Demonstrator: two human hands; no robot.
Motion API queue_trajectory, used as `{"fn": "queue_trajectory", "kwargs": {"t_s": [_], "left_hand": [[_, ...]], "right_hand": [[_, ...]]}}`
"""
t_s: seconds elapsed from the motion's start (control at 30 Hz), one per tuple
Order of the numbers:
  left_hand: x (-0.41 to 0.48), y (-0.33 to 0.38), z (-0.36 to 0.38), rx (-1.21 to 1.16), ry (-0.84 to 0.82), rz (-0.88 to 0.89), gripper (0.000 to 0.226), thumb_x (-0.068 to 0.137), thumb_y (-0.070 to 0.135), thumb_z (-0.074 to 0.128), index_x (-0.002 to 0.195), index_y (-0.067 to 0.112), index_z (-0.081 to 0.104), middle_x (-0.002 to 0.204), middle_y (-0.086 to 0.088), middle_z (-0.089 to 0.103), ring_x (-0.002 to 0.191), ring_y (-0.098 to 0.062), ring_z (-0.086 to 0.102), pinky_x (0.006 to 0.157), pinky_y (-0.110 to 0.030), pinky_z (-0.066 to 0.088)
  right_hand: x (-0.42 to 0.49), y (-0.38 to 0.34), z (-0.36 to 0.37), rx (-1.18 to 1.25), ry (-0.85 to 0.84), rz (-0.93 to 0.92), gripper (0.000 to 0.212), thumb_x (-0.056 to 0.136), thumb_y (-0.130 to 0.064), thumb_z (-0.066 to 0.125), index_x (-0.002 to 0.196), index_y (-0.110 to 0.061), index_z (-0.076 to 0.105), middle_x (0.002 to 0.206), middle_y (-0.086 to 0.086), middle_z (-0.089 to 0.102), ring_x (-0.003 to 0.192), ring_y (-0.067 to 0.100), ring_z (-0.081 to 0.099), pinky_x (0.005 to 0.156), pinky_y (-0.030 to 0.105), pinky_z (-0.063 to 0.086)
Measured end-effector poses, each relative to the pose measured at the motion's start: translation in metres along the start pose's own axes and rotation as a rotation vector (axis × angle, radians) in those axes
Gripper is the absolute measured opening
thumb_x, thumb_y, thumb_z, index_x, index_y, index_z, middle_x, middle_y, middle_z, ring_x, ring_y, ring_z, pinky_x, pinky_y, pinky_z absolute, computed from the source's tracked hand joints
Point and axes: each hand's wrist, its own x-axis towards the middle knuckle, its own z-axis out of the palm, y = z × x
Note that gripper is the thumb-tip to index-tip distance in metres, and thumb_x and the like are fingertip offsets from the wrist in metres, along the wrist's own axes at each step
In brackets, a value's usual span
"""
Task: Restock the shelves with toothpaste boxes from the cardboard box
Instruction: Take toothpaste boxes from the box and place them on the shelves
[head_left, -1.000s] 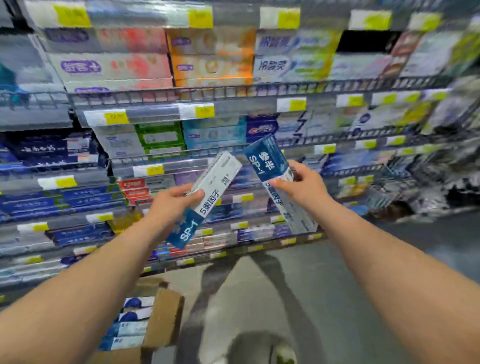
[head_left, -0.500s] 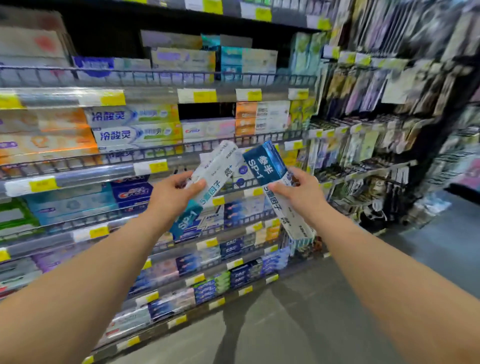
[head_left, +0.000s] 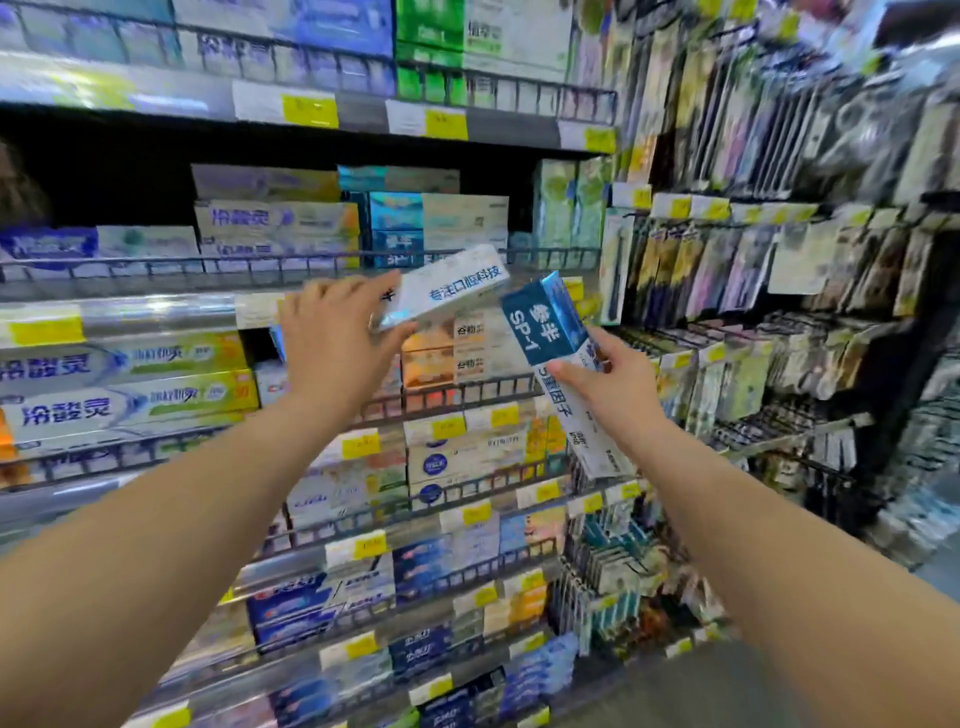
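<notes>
Reaching up at the shelf (head_left: 249, 283) now, two boxes in play and neither one placed yet! The left hand (head_left: 332, 343) curls its fingers round the near end of the left box (head_left: 452, 283), white with blue print, tilted, its far end right at the wire rail. The right hand (head_left: 618, 384) pinches the right box (head_left: 540, 332) about its middle, blue end up, leaning, held off the shelf. Both cartons look long, slim and crisp, no dents showing. My read: mid-restock, both still to go in. The cardboard box is out of view, so what remains I cannot say.
</notes>
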Motion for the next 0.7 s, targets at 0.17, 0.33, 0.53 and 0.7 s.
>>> {"fn": "queue_trajectory", "kwargs": {"t_s": [0.17,0.33,0.53,0.7], "left_hand": [[0.069,0.004,0.036,0.127,0.162,0.094,0.046,0.085,0.043,0.061,0.129,0.032,0.052,0.124,0.002,0.060,0.111,-0.034,0.042,0.090,-0.043,0.023],[0.124,0.013,0.067,0.152,0.187,0.107,0.044,0.086,0.039,0.059,0.129,0.031,0.053,0.122,-0.001,0.058,0.111,-0.036,0.042,0.092,-0.043,0.022],[0.178,0.021,0.101,0.194,-0.087,0.012,0.046,0.090,0.046,0.054,0.135,0.036,0.047,0.136,-0.004,0.049,0.124,-0.036,0.033,0.101,-0.047,0.020],[0.207,0.019,0.127,0.159,-0.370,-0.158,0.046,0.086,0.050,0.058,0.130,0.046,0.048,0.141,-0.003,0.047,0.131,-0.033,0.029,0.107,-0.048,0.020]], "right_hand": [[0.068,0.007,0.005,-0.024,0.009,-0.054,0.048,0.080,-0.017,0.073,0.124,-0.023,0.057,0.101,-0.010,0.060,0.094,0.009,0.056,0.075,0.010,0.044],[0.118,0.023,0.010,0.035,-0.005,-0.061,0.046,0.078,-0.012,0.073,0.118,-0.030,0.060,0.087,-0.027,0.058,0.079,-0.007,0.058,0.071,0.017,0.051],[0.172,0.031,0.003,0.134,-0.067,-0.099,0.055,0.077,-0.007,0.074,0.123,-0.029,0.055,0.091,-0.021,0.061,0.077,-0.011,0.057,0.068,0.007,0.049],[0.204,0.035,-0.004,0.157,-0.136,-0.107,0.065,0.074,-0.009,0.077,0.133,-0.020,0.051,0.110,-0.013,0.055,0.086,-0.010,0.054,0.066,-0.001,0.045]]}}
